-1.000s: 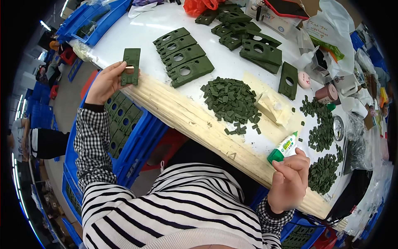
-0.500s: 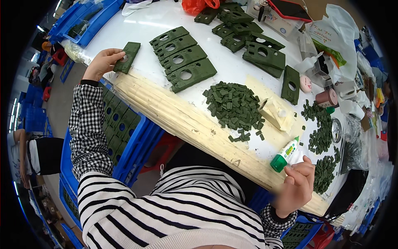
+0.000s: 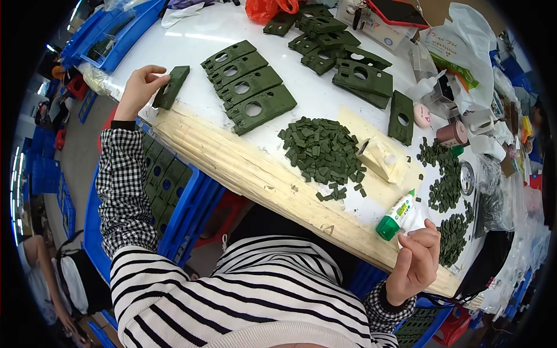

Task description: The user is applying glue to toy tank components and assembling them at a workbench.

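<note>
My left hand (image 3: 141, 90) pinches the edge of a dark green plate (image 3: 173, 88) with a round hole, tilted at the table's left edge. Just right of it, several similar plates (image 3: 249, 95) lie overlapped in a row. My right hand (image 3: 416, 264) is closed, its fingers curled toward the thumb; anything between them is too small to make out. Beside its fingertips lies a green-and-white glue bottle (image 3: 395, 218), with a crumpled white piece (image 3: 413, 220) behind it. A heap of small green pieces (image 3: 321, 149) sits mid-table.
More green plates (image 3: 325, 43) are piled at the back. A cream block-like holder (image 3: 381, 159) stands beside the heap. Further small pieces (image 3: 452, 235), a pink jar (image 3: 452, 133) and plastic bags (image 3: 461, 43) crowd the right. Blue crates (image 3: 191, 200) with plates stand below the edge.
The plate in my left hand has tipped up toward its edge and its hole is no longer visible. My right hand stays by the glue bottle. The view has shifted slightly.
</note>
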`<state>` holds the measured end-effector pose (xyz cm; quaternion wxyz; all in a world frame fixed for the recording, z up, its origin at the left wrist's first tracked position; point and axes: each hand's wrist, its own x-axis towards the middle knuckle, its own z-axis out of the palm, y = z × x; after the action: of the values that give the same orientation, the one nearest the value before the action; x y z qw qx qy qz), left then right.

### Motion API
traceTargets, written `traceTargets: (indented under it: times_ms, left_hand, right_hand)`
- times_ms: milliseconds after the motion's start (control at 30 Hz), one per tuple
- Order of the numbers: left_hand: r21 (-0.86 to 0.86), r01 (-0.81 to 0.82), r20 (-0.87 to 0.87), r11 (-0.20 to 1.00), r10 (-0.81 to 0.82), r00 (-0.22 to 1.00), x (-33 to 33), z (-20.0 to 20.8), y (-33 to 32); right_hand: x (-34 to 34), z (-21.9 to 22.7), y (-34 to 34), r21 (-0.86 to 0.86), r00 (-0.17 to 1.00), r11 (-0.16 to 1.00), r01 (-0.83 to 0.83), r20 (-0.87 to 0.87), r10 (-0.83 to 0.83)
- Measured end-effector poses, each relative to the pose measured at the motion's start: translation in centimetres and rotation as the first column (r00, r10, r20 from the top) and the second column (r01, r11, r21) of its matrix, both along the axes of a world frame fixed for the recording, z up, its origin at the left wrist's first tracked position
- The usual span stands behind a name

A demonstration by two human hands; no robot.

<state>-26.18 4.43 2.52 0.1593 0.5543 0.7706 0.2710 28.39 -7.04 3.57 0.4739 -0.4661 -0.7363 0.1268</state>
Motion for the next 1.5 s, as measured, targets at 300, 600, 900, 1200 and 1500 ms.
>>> traceTargets:
  times_ms: [300,600,900,1200,1500]
  left_hand:
    - [-0.047,0.345,-0.088,0.937,-0.348,0.933,6.8,0.5,8.2]
    - [0.14,0.355,0.036,0.924,-0.363,0.931,3.8,0.6,8.1]
    - [0.498,0.217,0.453,0.839,-0.466,0.76,14.9,7.8,-2.1]
    - [0.535,0.362,0.61,0.763,-0.646,0.46,25.7,8.0,-2.5]
    - [0.527,0.407,0.705,0.746,-0.652,0.28,31.4,9.3,-4.2]
  right_hand:
    - [0.9,0.4,-0.9,0.03,0.998,0.998,0.06,0.021,-0.06]
    - [6.0,1.2,1.2,-0.04,0.929,0.936,0.348,0.149,-0.339]
    - [7.4,-0.4,4.9,-0.095,0.829,0.914,0.394,0.466,-0.309]
    - [8.2,-1.5,5.8,-0.075,0.812,0.916,0.394,0.496,-0.309]
    - [7.7,-1.1,7.3,-0.101,0.807,0.916,0.388,0.518,-0.285]
